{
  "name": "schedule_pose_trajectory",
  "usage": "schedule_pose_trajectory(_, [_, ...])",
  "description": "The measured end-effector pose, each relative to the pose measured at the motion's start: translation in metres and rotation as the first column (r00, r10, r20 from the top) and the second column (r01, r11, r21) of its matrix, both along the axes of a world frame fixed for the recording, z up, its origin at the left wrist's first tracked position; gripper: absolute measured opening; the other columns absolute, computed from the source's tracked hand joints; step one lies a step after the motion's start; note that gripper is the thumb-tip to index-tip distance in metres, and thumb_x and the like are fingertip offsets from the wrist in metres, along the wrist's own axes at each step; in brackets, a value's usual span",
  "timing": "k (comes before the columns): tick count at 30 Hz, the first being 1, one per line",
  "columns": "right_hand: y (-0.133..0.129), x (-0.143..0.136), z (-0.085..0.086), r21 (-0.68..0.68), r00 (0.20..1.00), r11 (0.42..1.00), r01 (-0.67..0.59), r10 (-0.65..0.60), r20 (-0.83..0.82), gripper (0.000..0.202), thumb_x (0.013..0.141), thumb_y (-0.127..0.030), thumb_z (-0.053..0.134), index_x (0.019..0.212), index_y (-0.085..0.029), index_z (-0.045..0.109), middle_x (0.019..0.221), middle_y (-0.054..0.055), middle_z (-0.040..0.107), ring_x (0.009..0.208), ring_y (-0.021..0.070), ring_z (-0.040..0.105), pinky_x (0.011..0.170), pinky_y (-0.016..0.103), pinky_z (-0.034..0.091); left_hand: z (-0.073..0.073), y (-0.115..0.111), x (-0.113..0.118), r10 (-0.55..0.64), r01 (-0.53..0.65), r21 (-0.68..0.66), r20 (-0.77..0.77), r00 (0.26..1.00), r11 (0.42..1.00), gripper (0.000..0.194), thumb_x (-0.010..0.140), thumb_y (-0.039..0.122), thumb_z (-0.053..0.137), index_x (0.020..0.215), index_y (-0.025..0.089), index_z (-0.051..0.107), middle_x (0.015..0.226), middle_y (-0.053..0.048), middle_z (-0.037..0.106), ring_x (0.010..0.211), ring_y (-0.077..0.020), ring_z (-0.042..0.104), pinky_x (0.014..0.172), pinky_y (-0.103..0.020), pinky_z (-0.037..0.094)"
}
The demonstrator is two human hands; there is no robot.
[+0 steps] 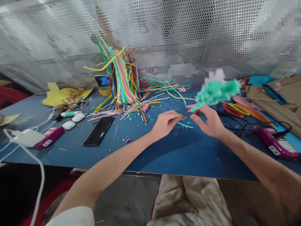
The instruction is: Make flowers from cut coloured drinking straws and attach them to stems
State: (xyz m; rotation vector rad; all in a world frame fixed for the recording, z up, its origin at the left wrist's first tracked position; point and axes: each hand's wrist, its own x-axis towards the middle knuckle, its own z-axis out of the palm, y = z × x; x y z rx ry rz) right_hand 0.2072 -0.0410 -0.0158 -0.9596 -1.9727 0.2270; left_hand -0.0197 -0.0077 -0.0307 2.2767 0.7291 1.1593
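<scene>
My right hand (207,121) holds up a teal fuzzy pipe-cleaner piece (215,92) by its narrow lower end, and a pale pink tuft (215,75) shows behind its top. The piece is blurred. My left hand (166,124) is closed in a pinch just left of it; what is between those fingertips is too small to make out. Beneath the two hands a short teal pipe cleaner (185,125) lies on the blue table (164,158). Small teal and pink clippings are scattered around my left hand.
A bundle of multicoloured pipe cleaners (123,78) stands at the back, with loose ones around it. A black phone (98,131) lies left of my left arm. Scissors with red and yellow handles (235,110) and a purple power strip (277,142) are at right. White cables (41,175) hang at left.
</scene>
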Motion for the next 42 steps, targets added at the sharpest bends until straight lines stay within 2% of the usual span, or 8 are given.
schedule_pose_trajectory(3, [-0.006,0.004,0.006,0.072,1.000,0.997,0.002,0.000,-0.027,0.023,0.092,-0.029,0.059,0.114,-0.026,0.068,0.102,0.006,0.072,0.092,0.0231,0.066,0.085,0.039,0.053,-0.001,0.006,-0.004,-0.032,0.039,0.057,-0.107,0.994,0.998,0.026,0.100,0.032,0.052,0.107,0.022,0.074,0.101,-0.007,0.074,0.088,-0.0142,0.069,0.079,-0.027,0.054])
schedule_pose_trajectory(9, [-0.003,0.005,0.004,0.124,0.988,0.984,0.129,-0.117,-0.101,0.014,0.092,-0.033,0.061,0.096,-0.024,0.072,0.095,0.005,0.073,0.094,0.0245,0.067,0.095,0.044,0.049,-0.001,0.019,-0.011,0.057,-0.033,0.113,-0.213,0.975,0.993,0.025,0.099,0.030,0.052,0.108,0.023,0.074,0.100,-0.006,0.074,0.087,-0.0144,0.069,0.081,-0.029,0.054])
schedule_pose_trajectory(14, [0.006,0.008,0.006,0.007,0.895,0.985,0.174,-0.155,-0.419,0.018,0.093,-0.034,0.061,0.087,-0.020,0.072,0.086,0.003,0.070,0.070,0.0149,0.061,0.069,0.030,0.051,-0.002,0.023,-0.011,0.110,-0.086,0.120,-0.216,0.970,0.989,0.023,0.098,0.033,0.055,0.105,0.023,0.074,0.097,-0.005,0.075,0.083,-0.0139,0.068,0.079,-0.028,0.053])
schedule_pose_trajectory(19, [0.018,0.015,0.006,-0.050,0.786,0.978,0.204,-0.194,-0.587,0.021,0.090,-0.037,0.066,0.086,-0.018,0.073,0.078,0.003,0.068,0.062,0.0120,0.057,0.061,0.027,0.048,0.000,0.018,-0.009,0.193,-0.160,0.172,-0.193,0.962,0.972,0.024,0.097,0.038,0.056,0.104,0.024,0.075,0.093,-0.004,0.074,0.084,-0.0153,0.065,0.084,-0.031,0.050])
schedule_pose_trajectory(23, [0.025,0.022,0.002,-0.098,0.774,0.954,0.284,-0.289,-0.563,0.022,0.086,-0.040,0.070,0.087,-0.018,0.075,0.064,0.001,0.063,0.058,0.0124,0.053,0.056,0.026,0.044,0.001,0.016,-0.010,0.245,-0.218,0.160,-0.177,0.953,0.963,0.024,0.096,0.042,0.058,0.100,0.026,0.076,0.092,-0.002,0.074,0.078,-0.0146,0.063,0.078,-0.029,0.049])
schedule_pose_trajectory(29, [0.025,0.025,0.001,-0.091,0.812,0.945,0.313,-0.316,-0.491,0.020,0.079,-0.038,0.077,0.077,-0.018,0.072,0.069,0.002,0.070,0.059,0.0131,0.056,0.058,0.027,0.046,-0.001,0.019,-0.013,0.293,-0.248,0.228,-0.191,0.937,0.941,0.026,0.097,0.044,0.056,0.103,0.030,0.077,0.101,-0.002,0.075,0.089,-0.0161,0.065,0.081,-0.030,0.047])
schedule_pose_trajectory(38, [0.033,0.023,-0.007,-0.106,0.734,0.990,0.090,-0.138,-0.665,0.017,0.076,-0.035,0.078,0.077,-0.020,0.069,0.080,0.002,0.071,0.071,0.0159,0.062,0.072,0.033,0.052,0.004,0.028,-0.020,0.323,-0.305,0.179,-0.081,0.943,0.935,0.025,0.095,0.045,0.058,0.102,0.030,0.078,0.099,-0.002,0.076,0.074,-0.0139,0.064,0.077,-0.029,0.047])
schedule_pose_trajectory(42, [0.027,0.024,-0.003,-0.047,0.893,0.997,0.056,-0.071,-0.445,0.015,0.080,-0.034,0.076,0.086,-0.022,0.070,0.096,0.004,0.071,0.091,0.0195,0.065,0.093,0.038,0.051,-0.001,0.040,-0.023,0.318,-0.296,0.157,-0.133,0.939,0.942,0.023,0.094,0.044,0.060,0.099,0.029,0.078,0.099,-0.001,0.076,0.089,-0.0172,0.067,0.086,-0.032,0.048])
